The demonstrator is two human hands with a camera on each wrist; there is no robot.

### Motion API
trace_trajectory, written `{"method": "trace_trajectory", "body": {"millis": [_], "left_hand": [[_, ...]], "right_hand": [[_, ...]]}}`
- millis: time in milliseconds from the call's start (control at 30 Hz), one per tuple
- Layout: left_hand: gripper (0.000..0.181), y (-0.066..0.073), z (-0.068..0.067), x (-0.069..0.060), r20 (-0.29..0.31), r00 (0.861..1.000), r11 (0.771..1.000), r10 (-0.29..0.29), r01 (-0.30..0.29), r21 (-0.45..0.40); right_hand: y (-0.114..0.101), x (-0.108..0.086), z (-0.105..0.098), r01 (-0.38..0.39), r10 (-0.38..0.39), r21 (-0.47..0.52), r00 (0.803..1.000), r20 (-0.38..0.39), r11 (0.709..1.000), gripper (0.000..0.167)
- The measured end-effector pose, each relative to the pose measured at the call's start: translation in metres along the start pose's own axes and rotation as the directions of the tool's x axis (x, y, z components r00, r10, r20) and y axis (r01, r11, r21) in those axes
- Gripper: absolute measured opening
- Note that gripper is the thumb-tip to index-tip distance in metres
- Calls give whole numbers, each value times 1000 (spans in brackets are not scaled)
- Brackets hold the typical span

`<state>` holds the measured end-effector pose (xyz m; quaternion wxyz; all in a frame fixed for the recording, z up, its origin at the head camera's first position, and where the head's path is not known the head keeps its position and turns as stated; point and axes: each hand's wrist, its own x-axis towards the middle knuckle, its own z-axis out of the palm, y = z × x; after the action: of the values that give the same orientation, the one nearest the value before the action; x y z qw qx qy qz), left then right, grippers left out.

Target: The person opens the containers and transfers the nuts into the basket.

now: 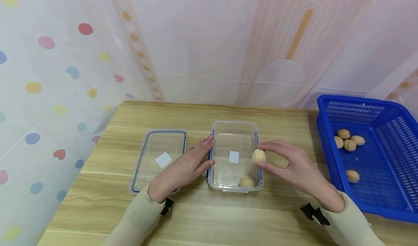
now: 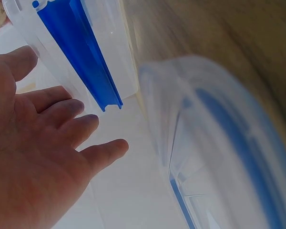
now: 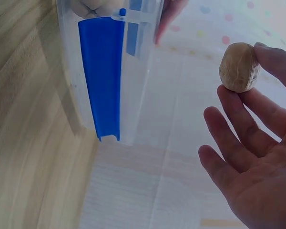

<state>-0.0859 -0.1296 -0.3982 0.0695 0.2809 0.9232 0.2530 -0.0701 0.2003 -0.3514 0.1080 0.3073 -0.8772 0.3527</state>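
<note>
A walnut (image 1: 259,156) is pinched between the thumb and fingertips of my right hand (image 1: 295,166), over the right wall of a clear plastic food container (image 1: 225,140). In the right wrist view the same walnut (image 3: 239,67) is held above the container's blue side latch (image 3: 102,76). Inside the container, at its near right corner, lies another walnut (image 1: 246,181). My left hand (image 1: 187,162) has its fingers extended, fingertips at the container's left rim. Part of the container's lid (image 1: 156,144) is under that hand and wrist.
At the right stands a blue plastic basket (image 1: 365,202) with several walnuts (image 1: 350,145) in it, one (image 1: 352,176) lying apart from the others. A wooden table (image 1: 228,220) carries everything. Patterned cloth (image 1: 202,39) hangs behind and at the left.
</note>
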Motion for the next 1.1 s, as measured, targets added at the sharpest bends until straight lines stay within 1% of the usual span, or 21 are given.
{"method": "trace_trajectory", "body": {"millis": [200, 333, 467, 567, 800, 900, 1100], "left_hand": [[65, -1, 0, 1, 2, 1000, 1000, 1, -1, 6], [65, 0, 0, 1, 3, 1000, 1000, 0, 0, 5], [65, 1, -1, 1, 5, 1000, 1000, -3, 3, 6], [65, 1, -1, 1, 7, 1000, 1000, -4, 4, 6], [66, 0, -1, 0, 7, 1000, 1000, -4, 4, 14], [66, 0, -1, 0, 8, 1000, 1000, -2, 1, 12], [66, 0, -1, 1, 11, 1000, 1000, -3, 3, 3]], "right_hand": [[-5, -9, -13, -40, 39, -30, 999, -34, 999, 42], [-7, -15, -21, -48, 45, -53, 997, -56, 997, 45], [-8, -23, -29, -79, 74, -56, 994, -84, 995, 48], [-9, -29, -35, -104, 98, -52, 989, -110, 993, 50], [-4, -41, -52, -132, 119, -68, 978, -173, 989, 54], [-2, -48, -59, -167, 149, -80, 969, -199, 983, 54], [3, -58, -71, -206, 173, -118, 955, -239, 971, 50]]}}
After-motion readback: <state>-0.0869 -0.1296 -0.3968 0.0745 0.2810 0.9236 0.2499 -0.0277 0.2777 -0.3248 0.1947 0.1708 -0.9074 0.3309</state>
